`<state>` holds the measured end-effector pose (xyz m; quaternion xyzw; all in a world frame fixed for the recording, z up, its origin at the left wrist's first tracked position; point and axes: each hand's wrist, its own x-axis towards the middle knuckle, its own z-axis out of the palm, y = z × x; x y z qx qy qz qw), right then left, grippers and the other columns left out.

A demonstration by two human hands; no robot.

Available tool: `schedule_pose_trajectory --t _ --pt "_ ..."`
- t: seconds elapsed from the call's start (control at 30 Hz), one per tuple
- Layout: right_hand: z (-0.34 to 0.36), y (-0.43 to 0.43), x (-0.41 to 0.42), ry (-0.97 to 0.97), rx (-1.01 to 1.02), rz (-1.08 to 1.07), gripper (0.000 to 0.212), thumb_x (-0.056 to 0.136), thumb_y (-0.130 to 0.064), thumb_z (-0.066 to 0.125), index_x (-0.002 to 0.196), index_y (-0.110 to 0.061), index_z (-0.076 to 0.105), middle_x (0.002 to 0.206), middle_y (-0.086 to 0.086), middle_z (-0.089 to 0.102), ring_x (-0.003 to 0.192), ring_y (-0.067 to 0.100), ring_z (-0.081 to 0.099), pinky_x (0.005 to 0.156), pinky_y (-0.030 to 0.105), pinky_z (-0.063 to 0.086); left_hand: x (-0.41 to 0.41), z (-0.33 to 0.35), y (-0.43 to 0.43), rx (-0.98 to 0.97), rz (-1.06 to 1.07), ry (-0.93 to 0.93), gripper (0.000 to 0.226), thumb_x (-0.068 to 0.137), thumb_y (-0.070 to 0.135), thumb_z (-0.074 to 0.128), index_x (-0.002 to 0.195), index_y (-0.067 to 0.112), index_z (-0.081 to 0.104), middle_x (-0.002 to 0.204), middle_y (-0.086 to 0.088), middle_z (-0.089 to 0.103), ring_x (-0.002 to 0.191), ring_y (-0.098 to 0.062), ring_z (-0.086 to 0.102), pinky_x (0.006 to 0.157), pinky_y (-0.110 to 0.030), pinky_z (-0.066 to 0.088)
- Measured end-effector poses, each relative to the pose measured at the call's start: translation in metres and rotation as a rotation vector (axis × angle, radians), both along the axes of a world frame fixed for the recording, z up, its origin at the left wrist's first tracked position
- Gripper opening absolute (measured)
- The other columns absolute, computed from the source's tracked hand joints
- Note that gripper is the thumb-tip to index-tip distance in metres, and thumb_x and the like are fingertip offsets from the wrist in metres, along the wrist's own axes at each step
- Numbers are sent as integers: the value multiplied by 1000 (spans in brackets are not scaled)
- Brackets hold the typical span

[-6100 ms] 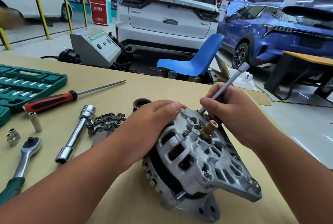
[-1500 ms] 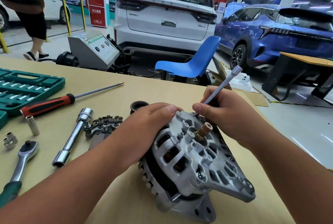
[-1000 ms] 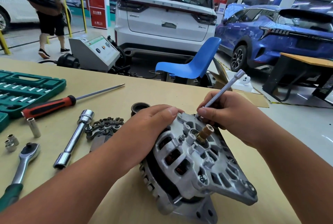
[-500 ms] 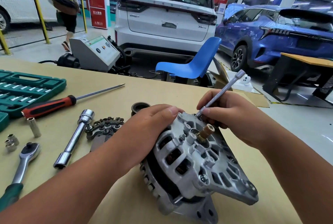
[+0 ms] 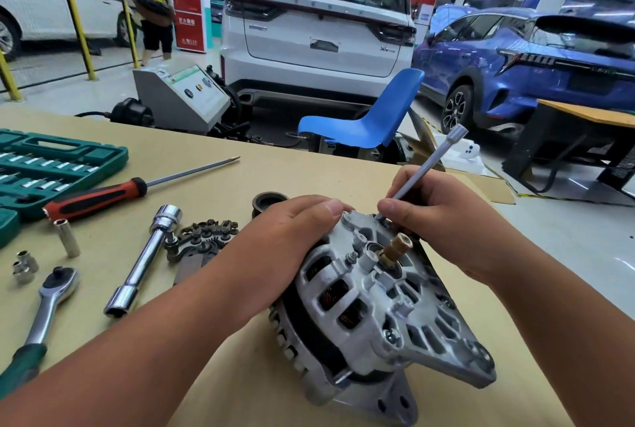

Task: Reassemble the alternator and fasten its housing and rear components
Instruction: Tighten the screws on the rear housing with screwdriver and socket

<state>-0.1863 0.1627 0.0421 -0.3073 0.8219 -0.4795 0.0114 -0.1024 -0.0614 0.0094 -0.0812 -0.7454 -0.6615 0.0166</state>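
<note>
The alternator (image 5: 378, 296) lies tilted on the table (image 5: 309, 172), silver ribbed rear housing up, copper windings showing through the slots, a brass shaft end (image 5: 398, 249) sticking out. The left hand (image 5: 292, 237) grips its upper left rim with curled fingers. The right hand (image 5: 443, 217) pinches a slim extension bar (image 5: 426, 169) whose tip meets the housing's top edge, possibly on a bolt; the thumb hides it. The table's right edge runs just behind that hand; bare surface lies in front. Since half a second ago, hands and alternator sit much the same; the passer-by in yellow (image 5: 151, 4) has moved right.
</note>
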Motion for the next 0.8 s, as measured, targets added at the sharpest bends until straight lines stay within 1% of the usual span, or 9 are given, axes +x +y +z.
schedule_pose_trajectory --t 0.07,0.13,0.17,0.23,0.4,0.47,0.53,0.63,0.8 --pt "0 1 0 -39 -28 34 17 84 -41 75 86 -26 70 79 0 67 75 15 62 72 32 52 0 0 1 0 1 4 53 93 49 52 129 18 75 125 -7 78 121 -30 72 112 -59 50" --pt "1 2 0 -102 -62 77 1 87 -27 70 86 -27 70 78 -3 67 72 9 60 64 18 48 1 1 1 6 -1 3 52 93 50 52 128 19 75 124 -6 79 120 -29 73 112 -59 51" --pt "2 4 0 -126 -71 90 6 88 -23 67 86 -28 71 78 -3 68 69 7 59 60 14 46 1 1 0 9 -8 -1 50 94 51 53 126 21 76 122 -6 79 118 -29 74 111 -60 51" --pt "4 5 0 -159 -72 97 11 88 -21 64 87 -28 72 77 -1 69 65 6 58 55 12 43 1 1 -2 19 -32 -18 44 96 54 53 120 27 79 117 -5 81 112 -29 77 109 -62 52" --pt "3 5 0 -117 -71 73 16 96 -20 65 86 -29 73 75 -4 71 64 4 61 55 11 45 2 1 -3 35 -68 -19 41 98 56 52 118 32 79 116 -4 82 109 -28 78 107 -62 52" --pt "3 4 0 -77 -39 46 11 93 -28 66 84 -31 71 74 -5 72 65 4 63 57 12 46 2 1 -3 37 -77 -18 41 98 56 53 118 32 79 115 -5 82 109 -28 78 107 -61 52" --pt "3 3 -1 -42 -2 14 7 89 -37 66 84 -34 69 75 -5 72 68 7 64 62 19 48 2 1 -3 35 -79 -16 40 99 55 52 117 31 79 115 -5 82 108 -27 79 106 -60 53" --pt "2 3 -1 -3 36 -23 9 88 -43 66 84 -36 69 75 -5 71 69 9 65 67 30 48 3 1 -3 48 -71 -20 40 98 54 52 117 31 79 114 -5 82 107 -27 79 106 -61 53" --pt "1 1 0 -1 14 -17 10 88 -41 67 84 -33 69 74 -6 71 70 8 66 69 32 49 3 2 -3 70 -84 -24 40 99 50 52 116 27 79 114 -10 81 108 -33 78 106 -63 53"
